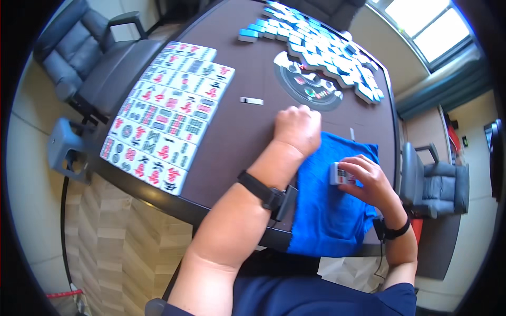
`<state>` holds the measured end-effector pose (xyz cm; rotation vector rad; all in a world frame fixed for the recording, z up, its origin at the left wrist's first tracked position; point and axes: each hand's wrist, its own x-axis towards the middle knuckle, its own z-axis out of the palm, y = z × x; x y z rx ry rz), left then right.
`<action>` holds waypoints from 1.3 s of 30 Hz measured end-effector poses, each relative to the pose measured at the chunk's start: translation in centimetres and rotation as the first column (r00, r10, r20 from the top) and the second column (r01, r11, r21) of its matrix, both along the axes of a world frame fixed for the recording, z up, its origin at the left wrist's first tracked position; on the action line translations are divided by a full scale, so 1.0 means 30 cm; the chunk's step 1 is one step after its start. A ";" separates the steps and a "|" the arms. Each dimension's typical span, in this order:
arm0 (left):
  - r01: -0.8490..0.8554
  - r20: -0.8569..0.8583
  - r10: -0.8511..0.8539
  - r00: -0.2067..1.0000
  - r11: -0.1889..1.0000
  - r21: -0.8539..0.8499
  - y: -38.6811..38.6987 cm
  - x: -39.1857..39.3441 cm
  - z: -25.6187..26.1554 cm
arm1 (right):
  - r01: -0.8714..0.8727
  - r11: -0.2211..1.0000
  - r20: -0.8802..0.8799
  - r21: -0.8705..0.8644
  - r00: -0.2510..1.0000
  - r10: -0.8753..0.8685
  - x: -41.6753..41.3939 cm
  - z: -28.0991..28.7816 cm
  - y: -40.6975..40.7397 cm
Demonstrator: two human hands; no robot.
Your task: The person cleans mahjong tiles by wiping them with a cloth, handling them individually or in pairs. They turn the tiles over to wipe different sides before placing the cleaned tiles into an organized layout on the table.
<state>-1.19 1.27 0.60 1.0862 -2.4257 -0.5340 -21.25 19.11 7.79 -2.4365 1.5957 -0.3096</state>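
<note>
My right hand (367, 179) rests its fingers and thumb around a few mahjong tiles (337, 173) standing together on a blue cloth (332, 221). My left hand (298, 128) is curled over the table top just beyond the cloth's upper left corner; whether something is inside it is hidden. A block of face-up mahjong tiles (170, 102) lies in close rows on the left side of the brown mahjong table (221, 158). Beyond my left hand is the round centre console (308, 85) of the table.
A heap of loose mahjong tiles (328, 51) covers the far right part of the table. A small white piece (251, 101) lies between the rows and the console. Grey armchairs (99, 67) stand around the table, with a plastic stool (67, 146) at the left. My wrists wear black straps.
</note>
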 end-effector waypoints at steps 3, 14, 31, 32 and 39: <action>-0.017 -0.009 0.017 1.000 1.000 0.019 0.014 0.007 0.028 | 0.036 0.996 0.021 -0.079 0.999 -0.035 -0.070 0.016 -0.073; -0.037 -0.055 0.036 0.998 0.999 -0.029 0.003 -0.011 -0.017 | 0.102 0.995 0.221 -0.001 0.970 -0.100 0.138 0.076 -0.828; -0.278 -0.573 0.097 0.814 0.930 -0.238 0.037 -0.105 -0.137 | 0.111 0.971 0.166 0.209 0.975 -0.148 0.652 -0.043 -1.240; -0.277 -0.573 0.094 0.814 0.930 -0.241 0.036 -0.108 -0.147 | 0.113 0.972 0.166 0.206 0.975 -0.149 0.663 -0.034 -1.235; -0.116 -0.513 0.021 0.858 0.981 -0.153 0.041 -0.079 -0.095 | 0.010 0.996 0.217 0.091 0.976 -0.030 0.526 -0.047 -1.240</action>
